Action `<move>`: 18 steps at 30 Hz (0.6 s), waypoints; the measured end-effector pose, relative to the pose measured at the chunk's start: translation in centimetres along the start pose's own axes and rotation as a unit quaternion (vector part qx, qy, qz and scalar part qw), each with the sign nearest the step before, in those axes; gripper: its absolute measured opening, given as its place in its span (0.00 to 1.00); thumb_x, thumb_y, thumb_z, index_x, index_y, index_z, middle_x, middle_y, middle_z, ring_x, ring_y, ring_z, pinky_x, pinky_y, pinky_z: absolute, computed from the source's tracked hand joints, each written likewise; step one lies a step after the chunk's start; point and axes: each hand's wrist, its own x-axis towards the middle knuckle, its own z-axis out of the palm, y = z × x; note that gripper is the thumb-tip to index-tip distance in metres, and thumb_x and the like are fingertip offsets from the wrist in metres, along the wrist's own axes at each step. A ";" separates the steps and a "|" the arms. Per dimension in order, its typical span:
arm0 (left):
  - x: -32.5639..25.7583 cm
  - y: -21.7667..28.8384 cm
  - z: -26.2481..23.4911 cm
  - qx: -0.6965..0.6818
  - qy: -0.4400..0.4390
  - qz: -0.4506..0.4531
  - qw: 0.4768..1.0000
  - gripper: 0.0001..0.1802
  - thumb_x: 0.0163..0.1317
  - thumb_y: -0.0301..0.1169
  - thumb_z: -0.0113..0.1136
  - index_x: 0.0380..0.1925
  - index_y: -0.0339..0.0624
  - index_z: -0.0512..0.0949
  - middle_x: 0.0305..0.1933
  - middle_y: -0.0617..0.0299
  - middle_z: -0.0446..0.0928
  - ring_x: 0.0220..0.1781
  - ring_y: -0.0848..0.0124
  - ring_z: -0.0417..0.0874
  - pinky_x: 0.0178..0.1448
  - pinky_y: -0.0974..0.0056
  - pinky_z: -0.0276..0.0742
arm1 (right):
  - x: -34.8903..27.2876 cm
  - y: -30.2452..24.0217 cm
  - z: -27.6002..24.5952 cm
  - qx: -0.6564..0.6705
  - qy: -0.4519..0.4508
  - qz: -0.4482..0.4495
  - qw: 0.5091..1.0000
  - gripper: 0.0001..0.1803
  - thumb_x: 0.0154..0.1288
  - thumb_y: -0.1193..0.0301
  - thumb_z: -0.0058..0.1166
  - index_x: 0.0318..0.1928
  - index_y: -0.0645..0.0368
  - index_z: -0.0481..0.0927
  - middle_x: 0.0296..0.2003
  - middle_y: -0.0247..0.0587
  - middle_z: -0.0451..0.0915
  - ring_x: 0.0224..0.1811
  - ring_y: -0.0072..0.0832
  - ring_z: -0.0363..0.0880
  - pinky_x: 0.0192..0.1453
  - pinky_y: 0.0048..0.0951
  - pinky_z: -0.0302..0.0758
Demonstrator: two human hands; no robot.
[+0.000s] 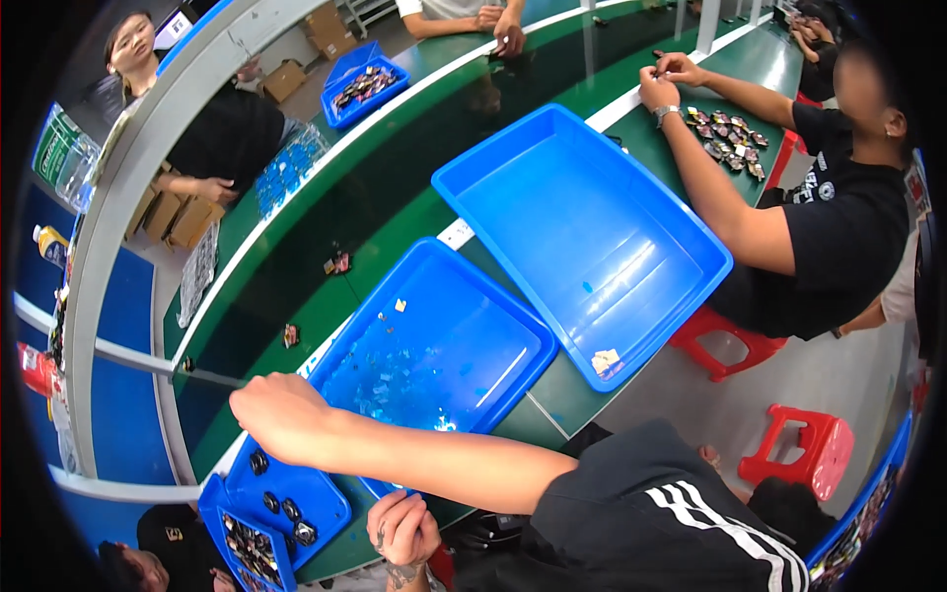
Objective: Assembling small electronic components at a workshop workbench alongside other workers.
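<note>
My right arm, in a black sleeve with white stripes, reaches across to the left. Its hand (281,416) is curled closed, with the fingertips turned down out of sight, over the near left rim of a blue tray (493,345) strewn with small clear-blue scraps. Lower down, my left hand (402,528) is closed, its fingers bent against the thumb; what they hold, if anything, is too small to make out. Nearest to both hands is a blue bin (330,508) with several round black parts (271,501). A smaller blue box (281,562) overlaps it, full of small dark parts.
A larger blue tray (612,227) overlaps the first tray and holds a few scraps. On the right, a co-worker sits by a pile of small parts (728,143). Red stools (799,449) stand behind. Small pieces (338,262) lie on the green belt (395,187).
</note>
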 end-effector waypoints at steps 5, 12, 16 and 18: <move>-3.1 2.0 0.6 0.039 0.031 -0.091 0.995 0.06 0.53 0.21 0.61 0.33 0.36 0.80 0.34 0.52 0.81 0.38 0.52 0.81 0.47 0.54 0.75 | -6.7 -0.4 -2.8 0.081 -0.025 -0.042 0.995 0.06 0.52 0.80 0.54 0.33 0.66 0.77 0.35 0.55 0.78 0.41 0.50 0.81 0.39 0.43 0.79; -2.5 1.9 2.3 0.097 0.089 -0.169 0.977 0.13 0.41 0.21 0.71 0.30 0.40 0.83 0.41 0.57 0.81 0.47 0.53 0.80 0.51 0.56 0.77 | -14.3 1.4 -7.0 0.015 -0.200 -0.043 0.979 0.16 0.58 0.71 0.60 0.48 0.58 0.78 0.39 0.44 0.79 0.40 0.42 0.80 0.44 0.40 0.78; -3.4 1.5 2.0 0.095 0.085 -0.195 0.972 0.13 0.44 0.27 0.70 0.34 0.43 0.85 0.44 0.60 0.81 0.51 0.55 0.78 0.54 0.55 0.75 | -17.1 1.9 -14.0 -0.049 -0.132 0.005 0.990 0.17 0.49 0.76 0.66 0.42 0.56 0.81 0.33 0.41 0.81 0.37 0.41 0.82 0.42 0.38 0.77; -3.0 1.8 2.1 0.080 0.093 -0.197 0.973 0.14 0.44 0.26 0.70 0.35 0.44 0.86 0.43 0.61 0.81 0.51 0.56 0.78 0.54 0.56 0.75 | -18.3 4.5 -19.2 -0.240 0.051 0.050 0.968 0.17 0.42 0.83 0.65 0.38 0.61 0.82 0.31 0.46 0.82 0.32 0.35 0.81 0.38 0.34 0.77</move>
